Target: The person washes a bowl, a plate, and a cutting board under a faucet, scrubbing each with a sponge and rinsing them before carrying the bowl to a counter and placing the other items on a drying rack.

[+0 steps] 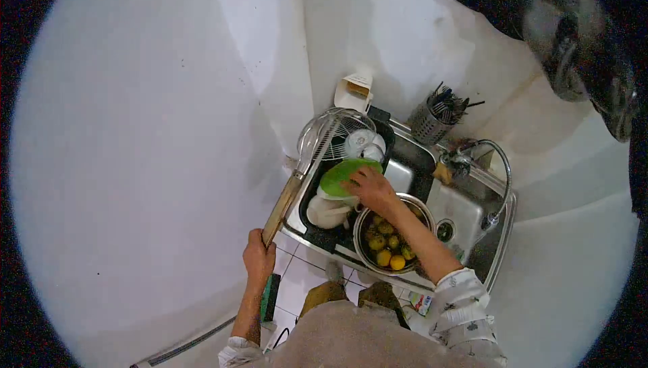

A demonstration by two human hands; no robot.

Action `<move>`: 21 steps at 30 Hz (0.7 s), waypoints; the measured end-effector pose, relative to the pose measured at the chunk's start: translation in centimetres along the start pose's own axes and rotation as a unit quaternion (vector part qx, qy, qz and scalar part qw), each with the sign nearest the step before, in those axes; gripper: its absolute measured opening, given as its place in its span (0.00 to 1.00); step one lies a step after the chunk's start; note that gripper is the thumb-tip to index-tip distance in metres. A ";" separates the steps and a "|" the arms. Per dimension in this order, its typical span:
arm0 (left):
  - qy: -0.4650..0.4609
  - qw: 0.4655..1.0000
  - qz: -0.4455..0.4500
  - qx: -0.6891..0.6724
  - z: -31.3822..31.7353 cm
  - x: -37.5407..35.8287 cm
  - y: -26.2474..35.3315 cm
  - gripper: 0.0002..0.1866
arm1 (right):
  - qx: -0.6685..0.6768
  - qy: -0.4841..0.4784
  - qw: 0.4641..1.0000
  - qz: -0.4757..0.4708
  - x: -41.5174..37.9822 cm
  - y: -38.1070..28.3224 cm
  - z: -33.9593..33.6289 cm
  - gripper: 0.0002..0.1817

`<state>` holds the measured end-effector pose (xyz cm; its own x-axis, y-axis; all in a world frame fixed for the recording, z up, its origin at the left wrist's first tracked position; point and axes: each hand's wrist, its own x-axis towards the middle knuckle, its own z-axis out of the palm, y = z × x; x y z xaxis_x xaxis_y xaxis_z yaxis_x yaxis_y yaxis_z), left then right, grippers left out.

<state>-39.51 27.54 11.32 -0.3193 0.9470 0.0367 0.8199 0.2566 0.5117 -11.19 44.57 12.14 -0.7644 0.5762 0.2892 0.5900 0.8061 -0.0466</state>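
Observation:
My left hand (259, 259) is closed around the wooden handle of a long wire skimmer (286, 201). Its round mesh head rests up at the dishes on the left side of the sink. With bent fingers, my right hand (370, 187) grips a bright green plate (335, 180) among those dishes; the fingertips are partly blurred. Beneath the green plate is white crockery (327, 213), and white cups (364, 144) sit behind it. Under my right forearm stands a metal pot (358, 241) holding several yellow-green round fruits (383, 241) in dark liquid.
A steel sink (459, 201) with a curved faucet (507, 172) lies to the right. Behind it stand a perforated cutlery holder (430, 122) and a white carton (354, 93). Pans (560, 37) hang at the upper right. Walls close in on the left and back.

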 end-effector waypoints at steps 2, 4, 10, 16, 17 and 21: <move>0.006 1.000 -0.007 -0.006 -0.1 -0.6 -0.4 0.17 | 0.028 -0.011 1.000 0.011 1.3 1.0 1.2 0.21; 0.013 1.000 -0.016 -0.014 -0.3 -1.1 -0.4 0.17 | 0.043 -0.028 0.999 0.012 2.6 1.4 1.1 0.22; -0.023 0.995 -0.084 -0.056 -0.4 -3.4 0.1 0.20 | 0.021 -0.056 0.998 0.021 3.7 2.3 2.8 0.23; 0.083 0.990 -0.088 -0.076 -0.8 -6.7 1.8 0.21 | 0.051 0.050 0.997 0.032 4.3 0.0 -1.5 0.28; 0.102 0.987 -0.101 -0.078 -0.8 -7.6 2.1 0.21 | 0.059 0.089 0.993 0.048 3.8 -0.5 -1.9 0.28; 0.174 0.975 -0.122 -0.072 -1.0 -12.2 3.2 0.20 | 0.118 0.128 0.982 0.065 -0.8 -3.2 -2.3 0.29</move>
<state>-33.47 16.57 13.31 -0.6582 0.7322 0.1749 0.6326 0.4120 0.6558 -11.88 41.17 14.25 -0.5778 0.6478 0.4965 0.5780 0.7542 -0.3116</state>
